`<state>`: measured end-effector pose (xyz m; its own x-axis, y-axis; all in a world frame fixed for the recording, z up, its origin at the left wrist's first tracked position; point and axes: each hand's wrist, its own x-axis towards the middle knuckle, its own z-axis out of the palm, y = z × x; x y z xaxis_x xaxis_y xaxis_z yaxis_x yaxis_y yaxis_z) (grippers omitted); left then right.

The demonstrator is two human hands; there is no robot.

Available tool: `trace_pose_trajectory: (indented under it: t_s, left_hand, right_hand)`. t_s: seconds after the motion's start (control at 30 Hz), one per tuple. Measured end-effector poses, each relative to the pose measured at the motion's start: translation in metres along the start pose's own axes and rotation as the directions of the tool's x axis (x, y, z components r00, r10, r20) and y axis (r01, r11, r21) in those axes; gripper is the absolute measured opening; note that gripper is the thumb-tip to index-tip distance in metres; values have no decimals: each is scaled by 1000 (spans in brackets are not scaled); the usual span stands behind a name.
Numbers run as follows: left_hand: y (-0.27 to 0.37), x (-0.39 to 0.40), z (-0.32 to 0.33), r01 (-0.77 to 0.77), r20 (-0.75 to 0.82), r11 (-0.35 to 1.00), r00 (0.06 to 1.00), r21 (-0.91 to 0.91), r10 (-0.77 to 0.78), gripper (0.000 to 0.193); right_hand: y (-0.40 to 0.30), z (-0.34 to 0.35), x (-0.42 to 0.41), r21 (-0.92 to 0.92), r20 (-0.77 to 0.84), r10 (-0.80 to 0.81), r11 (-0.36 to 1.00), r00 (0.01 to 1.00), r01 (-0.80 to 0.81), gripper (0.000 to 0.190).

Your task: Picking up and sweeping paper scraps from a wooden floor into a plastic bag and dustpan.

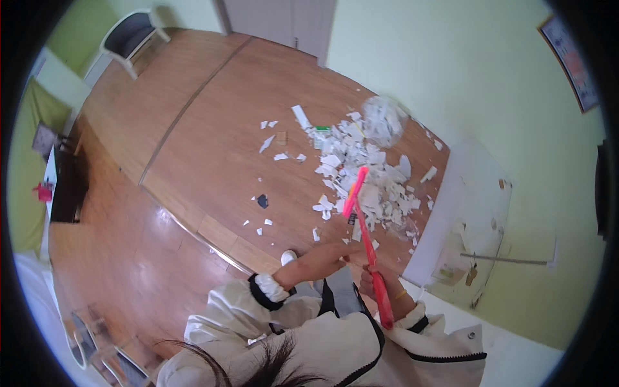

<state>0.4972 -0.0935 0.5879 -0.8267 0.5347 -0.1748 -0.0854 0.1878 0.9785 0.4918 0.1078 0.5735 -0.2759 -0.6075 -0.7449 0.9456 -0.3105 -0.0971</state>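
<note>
My right hand (384, 285) grips the red handle (368, 242) of a long cleaning tool. Its narrow pink head (355, 192) is over the heap of torn white paper and scraps (360, 159); whether it is a broom or a mop is not clear. My left hand (329, 257) reaches across in front of my body, left of the handle, with its fingers partly hidden. A clear plastic bag (384, 121) lies at the far side of the heap. Loose white scraps (280, 157) and a dark piece (262, 200) are scattered to the left.
A white-and-clear panel or box (476, 213) stands by the wall at right, with a thin rod (505, 260) across it. A metal floor strip (208, 239) runs at left. Chairs (130, 36) and a black-fronted desk (67, 188) stand farther off. The door (280, 22) is at the back.
</note>
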Motion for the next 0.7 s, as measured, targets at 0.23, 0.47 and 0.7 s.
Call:
trace_pose_trajectory:
  t_s: [0.23, 0.47, 0.7]
  left_hand:
    - [-112, -39, 28, -24, -277, 908, 949, 418, 152, 44]
    - [-197, -125, 6, 377, -526, 883, 829, 278, -189, 24]
    - [-220, -131, 10, 451, -679, 865, 708, 220, -197, 23]
  right_hand:
    - [47, 47, 51, -168, 176, 310, 945, 934, -282, 20]
    - [85, 110, 98, -213, -63, 561, 800, 825, -561, 8]
    - [93, 78, 150, -5, -13, 594, 805, 805, -594, 9]
